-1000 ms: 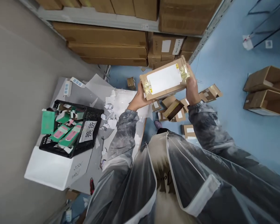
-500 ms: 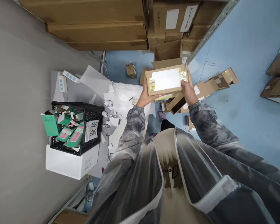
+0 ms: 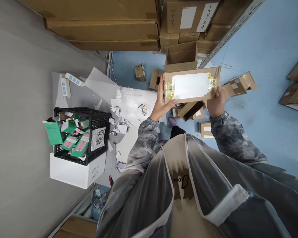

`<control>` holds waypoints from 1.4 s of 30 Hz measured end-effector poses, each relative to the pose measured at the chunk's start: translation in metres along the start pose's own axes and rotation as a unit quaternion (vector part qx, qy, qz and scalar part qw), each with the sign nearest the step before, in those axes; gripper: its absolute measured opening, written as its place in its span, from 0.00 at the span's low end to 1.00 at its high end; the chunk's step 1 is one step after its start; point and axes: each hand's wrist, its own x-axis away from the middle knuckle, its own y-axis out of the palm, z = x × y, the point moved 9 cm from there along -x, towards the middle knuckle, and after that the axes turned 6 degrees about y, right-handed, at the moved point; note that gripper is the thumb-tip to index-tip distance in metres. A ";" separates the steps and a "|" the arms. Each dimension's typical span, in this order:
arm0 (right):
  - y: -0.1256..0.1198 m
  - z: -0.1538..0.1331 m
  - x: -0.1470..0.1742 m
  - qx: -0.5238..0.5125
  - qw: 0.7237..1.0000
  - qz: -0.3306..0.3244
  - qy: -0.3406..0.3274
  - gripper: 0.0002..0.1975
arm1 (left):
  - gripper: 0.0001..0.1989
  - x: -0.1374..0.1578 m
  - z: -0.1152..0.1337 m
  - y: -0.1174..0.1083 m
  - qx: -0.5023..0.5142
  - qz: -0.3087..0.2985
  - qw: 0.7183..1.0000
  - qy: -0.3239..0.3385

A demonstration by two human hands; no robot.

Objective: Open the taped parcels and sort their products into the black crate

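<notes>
A cardboard box [image 3: 168, 73] with a large white label [image 3: 191, 86] and shiny clear tape at its ends is held up in front of me. My left hand [image 3: 161, 103] grips its left end, the thumb along the near edge. At the other end, my right hand [image 3: 217, 101] is closed round the near right corner. Beneath and beyond the box, an open, empty-looking carton [image 3: 181, 54] and a long open carton [image 3: 191, 110] show, partly covered by the held box.
On the left a black crate [image 3: 95, 115] with green boxes sits on a white box [image 3: 67, 172]. Crumpled paper litters the worktable [image 3: 129, 140]. Shelves of large cartons [image 3: 101, 31] stand ahead, their metal post [image 3: 234, 26] to the right. Small boxes [image 3: 140, 72] lie on the blue floor.
The held box has moved to the right and its long side now spans wider in view. Both hands moved right with it, and my right hand's grip shifted to the near right corner.
</notes>
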 end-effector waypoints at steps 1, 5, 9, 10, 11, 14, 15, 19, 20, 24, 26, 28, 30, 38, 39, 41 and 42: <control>-0.005 -0.002 0.002 -0.004 1.000 -0.008 -0.008 0.48 | 0.39 0.000 0.001 -0.002 0.009 0.016 1.000 -0.021; -0.020 -0.010 0.006 0.031 0.999 0.006 -0.043 0.43 | 0.44 -0.001 0.010 -0.015 0.057 0.106 0.991 -0.049; -0.016 0.011 0.005 -0.004 1.000 0.015 0.028 0.48 | 0.50 0.009 0.013 -0.014 0.015 0.122 0.992 -0.028; -0.012 0.022 0.008 -0.034 0.997 0.005 0.067 0.49 | 0.53 0.012 0.011 -0.006 0.008 0.090 0.996 -0.017; -0.008 0.032 0.013 -0.067 0.992 -0.006 0.106 0.50 | 0.54 0.015 0.011 0.003 0.012 0.052 0.999 0.002; -0.005 0.045 0.039 -0.147 0.973 -0.027 0.176 0.57 | 0.50 0.030 0.016 0.025 0.073 -0.012 0.995 0.072; -0.007 0.040 0.049 -0.158 0.972 -0.035 0.173 0.62 | 0.47 0.034 0.019 0.026 0.097 0.001 0.992 0.083; -0.018 -0.013 0.083 -0.127 0.982 -0.109 0.087 0.73 | 0.48 0.052 0.044 0.013 0.145 0.170 0.974 0.037; -0.021 -0.029 0.089 -0.115 0.983 -0.125 0.065 0.72 | 0.49 0.056 0.053 0.009 0.156 0.219 0.963 0.012; -0.040 -0.074 0.096 -0.079 0.990 -0.120 0.004 0.67 | 0.44 0.056 0.072 0.017 0.256 0.283 0.917 -0.118; -0.055 -0.088 0.095 -0.064 0.993 -0.092 -0.025 0.61 | 0.46 0.048 0.073 0.026 0.288 0.263 0.907 -0.159; -0.074 -0.101 0.096 -0.071 0.994 -0.045 -0.066 0.45 | 0.48 0.037 0.074 0.028 0.294 0.264 0.907 -0.149; -0.091 -0.111 0.100 -0.099 0.991 -0.002 -0.092 0.31 | 0.50 0.024 0.077 0.031 0.292 0.271 0.910 -0.115; -0.131 -0.102 0.088 -0.095 0.983 0.128 -0.086 0.46 | 0.42 -0.058 0.081 0.089 0.263 0.165 0.950 0.047; -0.134 -0.093 0.081 -0.078 0.986 0.119 -0.081 0.49 | 0.43 -0.068 0.073 0.093 0.239 0.157 0.957 0.052; -0.144 -0.075 0.068 -0.059 0.990 0.107 -0.064 0.54 | 0.44 -0.081 0.049 0.091 0.200 0.159 0.966 0.045; -0.150 -0.066 0.064 -0.056 0.991 0.105 -0.055 0.55 | 0.44 -0.083 0.036 0.087 0.188 0.164 0.968 0.038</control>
